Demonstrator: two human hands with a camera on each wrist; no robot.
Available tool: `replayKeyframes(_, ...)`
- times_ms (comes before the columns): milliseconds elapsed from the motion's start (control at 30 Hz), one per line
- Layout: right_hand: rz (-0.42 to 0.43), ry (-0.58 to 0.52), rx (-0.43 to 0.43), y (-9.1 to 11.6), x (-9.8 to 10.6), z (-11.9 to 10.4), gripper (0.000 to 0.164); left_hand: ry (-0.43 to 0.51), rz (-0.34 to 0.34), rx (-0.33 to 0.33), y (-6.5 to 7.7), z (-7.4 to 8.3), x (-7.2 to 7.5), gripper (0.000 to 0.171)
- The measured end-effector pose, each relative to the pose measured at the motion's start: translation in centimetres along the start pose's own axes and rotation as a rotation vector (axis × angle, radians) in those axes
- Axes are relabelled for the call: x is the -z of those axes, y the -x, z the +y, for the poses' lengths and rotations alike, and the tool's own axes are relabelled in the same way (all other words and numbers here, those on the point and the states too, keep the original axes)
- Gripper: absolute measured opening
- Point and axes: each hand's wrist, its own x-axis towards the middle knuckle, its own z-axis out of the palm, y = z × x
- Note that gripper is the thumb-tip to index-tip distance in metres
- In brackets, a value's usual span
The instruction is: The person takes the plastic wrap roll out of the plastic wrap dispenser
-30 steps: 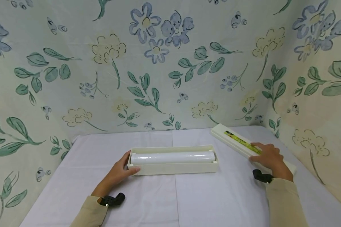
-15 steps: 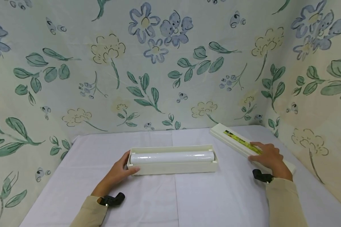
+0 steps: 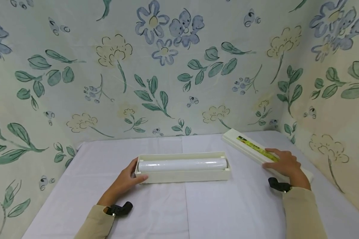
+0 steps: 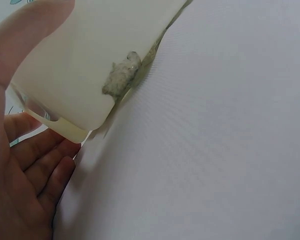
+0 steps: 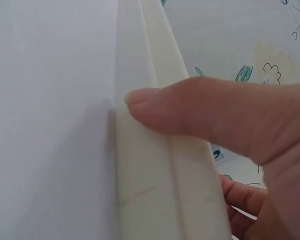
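A long cream box [image 3: 183, 176] lies uncovered near the middle of the table in the head view. Inside it sits a roll of cling film [image 3: 182, 164], shiny and whitish. My left hand [image 3: 124, 181] grips the box's left end, thumb on the front wall and fingers round behind. The left wrist view shows the box's side [image 4: 75, 65] with a greyish patch at its lower edge. To the right, my right hand [image 3: 285, 166] grips the cream lid [image 3: 242, 142], which lies slanted and bears a yellow-green label [image 3: 257, 148]. In the right wrist view the thumb presses the lid's long edge [image 5: 145, 165].
A white cloth [image 3: 155, 212] covers the table. Flowered fabric [image 3: 167, 83] stands behind the table and on both sides; the lid's far end comes near its back wall. Each wrist wears a black camera mount [image 3: 119, 209].
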Motion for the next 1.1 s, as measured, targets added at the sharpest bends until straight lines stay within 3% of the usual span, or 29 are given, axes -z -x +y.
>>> replayKeyframes(833,0.070,0.048,0.032,-0.03,-0.66,-0.15,0.088,0.035,-0.001,0.002,0.00,-0.25,0.01,0.092)
replayKeyframes(1100,0.023,0.057,-0.004,0.16,-0.55,-0.83,0.089,0.046,0.002,-0.015,0.00,-0.18,0.10,0.091)
